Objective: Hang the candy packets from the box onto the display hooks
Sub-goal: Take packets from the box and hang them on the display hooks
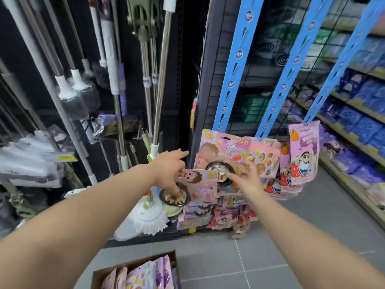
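A pink candy packet (200,184) with a black bowl on it was in the grip of the left hand (168,170). The fingers curled over its bowl part and the index finger pointed straight. Just right of it, the right hand (248,178) held with curled fingers a hanging packet (220,151) at the bottom of a blue display strip (231,69). Below both hands, a cardboard box (135,264) with more packets stood on the floor (208,257). Mops (145,217) were at the left.
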